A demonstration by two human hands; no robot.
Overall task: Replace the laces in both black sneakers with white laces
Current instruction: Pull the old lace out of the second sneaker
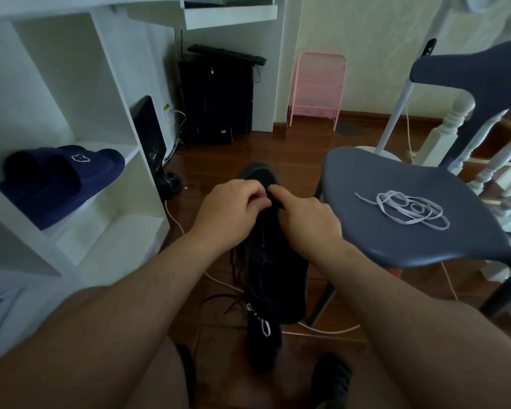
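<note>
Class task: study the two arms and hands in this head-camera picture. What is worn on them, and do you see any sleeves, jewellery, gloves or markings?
Nothing is worn on either. The left hand and right hand are bare: no gloves, and no rings that can be made out. Both forearms are bare right down to the bottom of the picture, with no sleeves, watches, bracelets or markings in view. Fine hair shows on the forearms.

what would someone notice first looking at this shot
Dead centre, the left hand and right hand both pinch at a black sneaker held above the wooden floor, black laces dangling off its left side. Just right of them, a loose tangle of white laces stands out on the grey chair seat.
</note>
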